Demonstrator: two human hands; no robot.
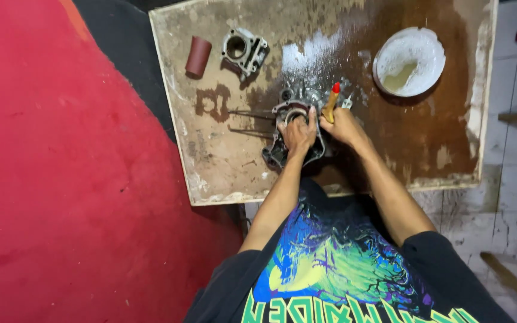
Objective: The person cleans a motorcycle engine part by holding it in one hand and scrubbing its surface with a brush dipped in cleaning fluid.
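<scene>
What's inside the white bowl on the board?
The white bowl holds foamy suds around a pool of cloudy, yellowish liquid. The foam and liquid cover its bottom, so anything lying there cannot be seen.

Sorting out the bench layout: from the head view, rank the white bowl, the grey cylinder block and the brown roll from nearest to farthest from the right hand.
From the right hand:
1. White bowl, up and to its right.
2. Grey cylinder block, up and to its left.
3. Brown roll, farthest left, beside the block.

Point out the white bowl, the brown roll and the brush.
white bowl (pixel 431 49): head view, on its upper rim.
brown roll (pixel 198 57): head view, middle of its side.
brush (pixel 331 100): head view, on its handle.
</scene>
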